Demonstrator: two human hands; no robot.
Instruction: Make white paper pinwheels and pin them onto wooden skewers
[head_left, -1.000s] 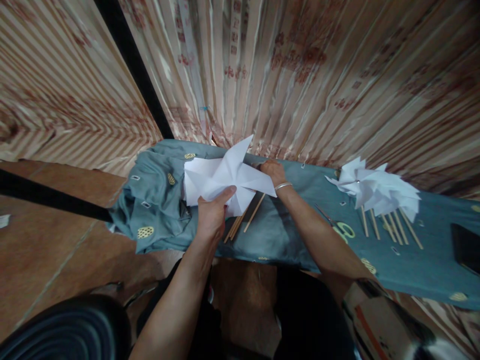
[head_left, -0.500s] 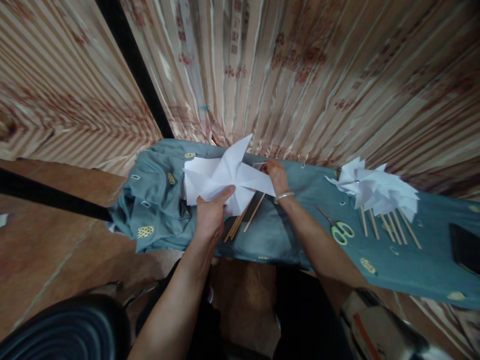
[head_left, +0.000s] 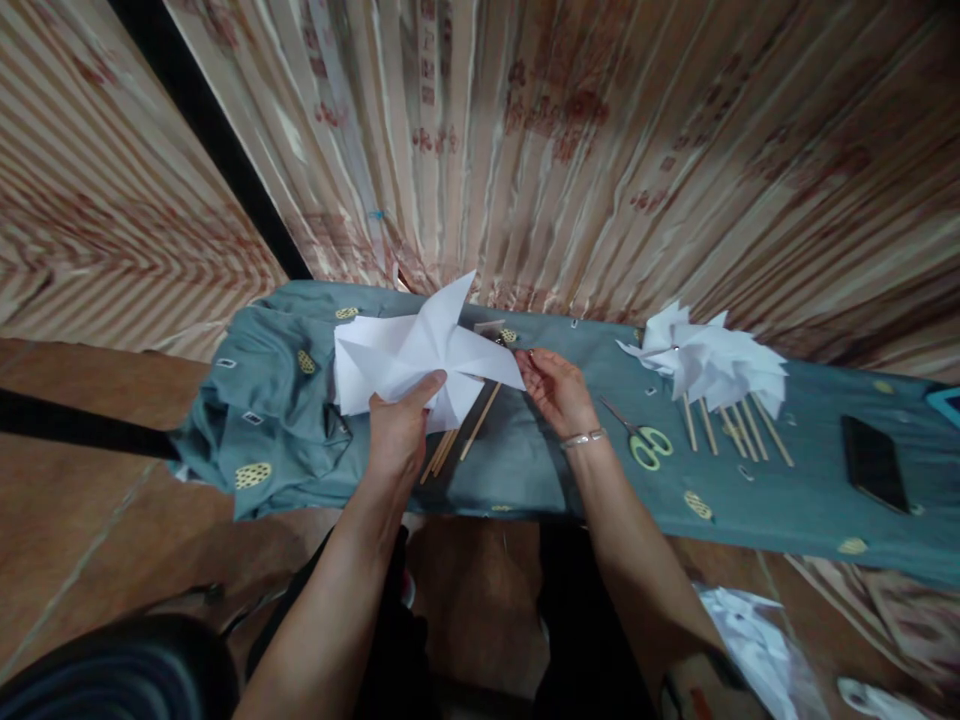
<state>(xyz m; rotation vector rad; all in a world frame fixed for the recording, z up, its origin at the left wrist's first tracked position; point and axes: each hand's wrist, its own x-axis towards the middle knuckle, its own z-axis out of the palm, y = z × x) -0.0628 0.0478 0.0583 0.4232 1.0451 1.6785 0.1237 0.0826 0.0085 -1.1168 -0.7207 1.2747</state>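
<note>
My left hand (head_left: 400, 420) is closed on a white paper pinwheel (head_left: 442, 352), its thumb pressed near the middle where the folded points meet. Behind the pinwheel, white paper sheets (head_left: 349, 385) show at the left. My right hand (head_left: 553, 385) is just past the pinwheel's right blade, palm turned partly up and fingertips pinched together. Whatever sits between those fingertips is too small to name. Under the pinwheel's lower edge lie several thin wooden sticks (head_left: 480, 422), their upper ends covered. A small pale container (head_left: 489, 326) is partly hidden behind the right blade.
Green-handled scissors (head_left: 643, 441) lie right of my right hand. Beyond them rest several overlapping white pinwheels on sticks (head_left: 724, 360) and a black phone (head_left: 874, 463). A teal cloth (head_left: 540, 480) covers the narrow table. A patterned curtain (head_left: 525, 150) hangs behind; a black stool (head_left: 120, 670) stands lower left.
My right hand has come back from the small container toward me and turned its palm upward, fingertips still together. My left hand keeps its hold on the pinwheel. The view has swung right.
</note>
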